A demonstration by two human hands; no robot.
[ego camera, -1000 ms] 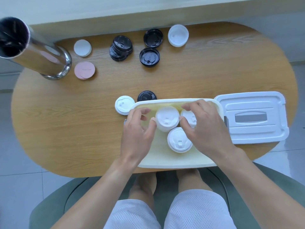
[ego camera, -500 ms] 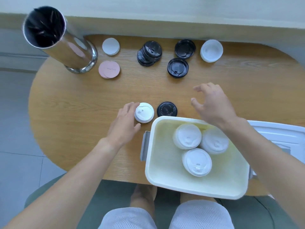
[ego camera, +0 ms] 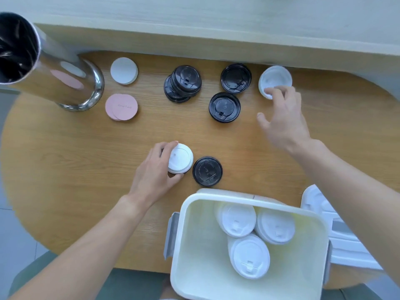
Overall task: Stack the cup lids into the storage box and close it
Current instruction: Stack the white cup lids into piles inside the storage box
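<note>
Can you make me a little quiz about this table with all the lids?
1. How many white lids or stacks sit inside the box?
2. True or false: the left hand grips a black lid.
3. Which lid do the right hand's fingers touch: A) the far white lid, B) the pink discs, C) the black stack?

Key:
1. Three, close together toward the box's far right part.
2. False. It grips a white lid; a black lid lies just beside it, untouched.
3. A. The fingertips rest on its near edge.
</note>
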